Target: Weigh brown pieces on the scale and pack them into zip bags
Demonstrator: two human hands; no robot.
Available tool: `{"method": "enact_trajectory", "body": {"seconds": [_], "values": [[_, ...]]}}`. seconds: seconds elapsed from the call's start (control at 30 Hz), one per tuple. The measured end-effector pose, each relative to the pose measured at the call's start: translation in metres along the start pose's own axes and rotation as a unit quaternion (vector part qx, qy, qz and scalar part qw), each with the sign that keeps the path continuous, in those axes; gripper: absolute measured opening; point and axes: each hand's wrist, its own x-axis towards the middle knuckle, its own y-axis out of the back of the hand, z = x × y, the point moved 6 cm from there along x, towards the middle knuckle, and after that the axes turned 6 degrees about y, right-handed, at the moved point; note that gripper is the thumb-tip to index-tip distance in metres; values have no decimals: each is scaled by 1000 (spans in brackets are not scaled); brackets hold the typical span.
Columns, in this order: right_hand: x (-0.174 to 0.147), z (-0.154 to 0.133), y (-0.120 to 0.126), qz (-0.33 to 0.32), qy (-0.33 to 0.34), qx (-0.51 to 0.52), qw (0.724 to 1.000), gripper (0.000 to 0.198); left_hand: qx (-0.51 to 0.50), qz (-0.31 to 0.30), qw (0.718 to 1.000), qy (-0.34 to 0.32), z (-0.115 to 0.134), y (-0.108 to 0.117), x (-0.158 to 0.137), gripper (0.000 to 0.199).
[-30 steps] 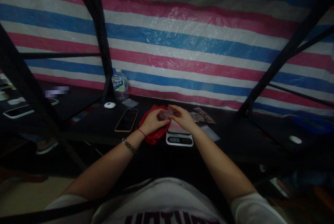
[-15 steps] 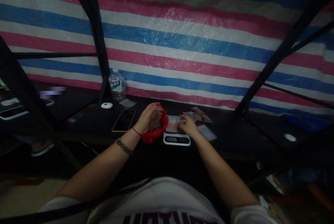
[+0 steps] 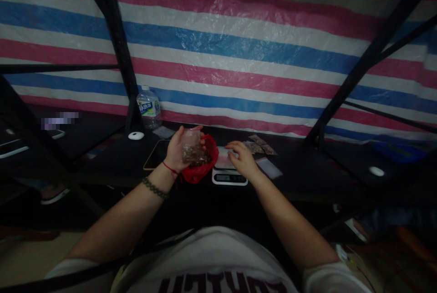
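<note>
My left hand (image 3: 176, 149) is wrapped round a small clear plastic bag (image 3: 191, 146) with brown bits in its lower part. It holds the bag, palm side up, above the near-left part of a red plastic bag (image 3: 209, 155), which has more brown bits inside. To the right, my right hand (image 3: 243, 160) hovers at or touches the plate of a white digital scale (image 3: 230, 178); I cannot tell which. Its fingers are apart and hold nothing visible. Several filled clear bags (image 3: 262, 144) lie behind that hand, and a flat clear bag (image 3: 269, 168) lies to its right.
A phone (image 3: 154, 155) lies left of the red bag, partly behind my left hand. Farther left are a white oval object (image 3: 135, 136), a plastic bottle (image 3: 149, 108) and another flat bag (image 3: 162, 132). Black metal posts (image 3: 118, 42) stand before a striped sheet (image 3: 232, 56).
My left hand has risen out of the red bag and turned palm up, bringing the small filled bag into clear view. My right hand's fingers have spread over the scale. The view has shifted slightly.
</note>
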Motion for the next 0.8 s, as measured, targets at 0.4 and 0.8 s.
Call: {"method": "enact_trajectory", "body": {"seconds": [0.4, 0.8], "values": [[60, -34, -129, -396, 50, -23, 917, 43, 236, 76, 969, -15, 16, 47, 12, 47], [69, -30, -157, -413, 108, -37, 903, 27, 261, 98, 960, 15, 22, 70, 11, 51]]}}
